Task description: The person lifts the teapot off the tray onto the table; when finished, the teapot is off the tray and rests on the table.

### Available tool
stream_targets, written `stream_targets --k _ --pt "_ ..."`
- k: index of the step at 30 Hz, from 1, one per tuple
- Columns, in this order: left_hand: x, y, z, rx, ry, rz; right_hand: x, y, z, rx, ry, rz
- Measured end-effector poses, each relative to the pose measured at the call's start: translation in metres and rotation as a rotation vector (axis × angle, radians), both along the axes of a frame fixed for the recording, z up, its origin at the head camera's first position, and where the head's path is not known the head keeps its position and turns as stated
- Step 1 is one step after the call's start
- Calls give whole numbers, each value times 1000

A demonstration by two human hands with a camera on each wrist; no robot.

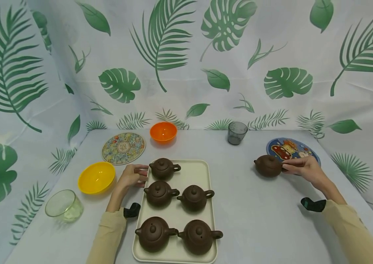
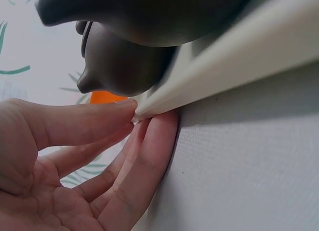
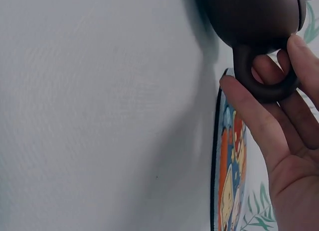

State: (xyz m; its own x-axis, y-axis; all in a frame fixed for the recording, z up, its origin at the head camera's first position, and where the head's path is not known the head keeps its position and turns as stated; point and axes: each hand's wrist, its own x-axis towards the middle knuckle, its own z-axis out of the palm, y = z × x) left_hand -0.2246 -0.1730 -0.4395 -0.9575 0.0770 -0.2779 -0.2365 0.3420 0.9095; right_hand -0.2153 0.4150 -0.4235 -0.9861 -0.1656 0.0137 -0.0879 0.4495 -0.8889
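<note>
By its loop handle, my right hand (image 1: pixel 305 169) holds a dark brown teapot (image 1: pixel 268 166), spout pointing left, at the near left edge of the blue cartoon mat (image 1: pixel 293 148). In the right wrist view the fingers (image 3: pixel 261 124) and thumb grip that handle. My left hand (image 1: pixel 132 176) pinches the left rim of a cream tray (image 1: pixel 180 216), thumb above and fingers against its underside in the left wrist view. On the tray stand several more brown teapots, the smallest teapot (image 1: pixel 162 168) being closest to my left hand.
A yellow bowl (image 1: pixel 96 178) and a green-tinted glass (image 1: pixel 65 206) stand left of the tray. Behind it are a patterned round mat (image 1: pixel 124 148) and an orange bowl (image 1: pixel 163 133). A grey glass (image 1: pixel 237 133) stands at the back right, before the leaf-print cloth wall (image 1: pixel 180 80).
</note>
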Motion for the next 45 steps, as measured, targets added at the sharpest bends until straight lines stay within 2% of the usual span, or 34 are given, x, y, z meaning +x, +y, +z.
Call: stream_targets --k 15,21,24,29,34,39,45 --pt "0 -2 -1 29 0 -8 -6 -1 0 153 23 -4" --pt "0 -1 -1 7 -8 10 -6 -16 11 211 123 -103" --pt "0 -1 -1 -7 -15 18 -7 -34 20 175 167 -122" --pt "0 -2 -2 12 -8 7 -16 -80 39 77 207 -47" --pt "0 -2 -2 27 -5 4 -26 -134 53 28 122 56" --pt "0 -1 -1 27 1 4 -31 -189 47 -28 61 178" --pt "2 0 1 30 -4 -2 -34 -246 41 46 79 293"
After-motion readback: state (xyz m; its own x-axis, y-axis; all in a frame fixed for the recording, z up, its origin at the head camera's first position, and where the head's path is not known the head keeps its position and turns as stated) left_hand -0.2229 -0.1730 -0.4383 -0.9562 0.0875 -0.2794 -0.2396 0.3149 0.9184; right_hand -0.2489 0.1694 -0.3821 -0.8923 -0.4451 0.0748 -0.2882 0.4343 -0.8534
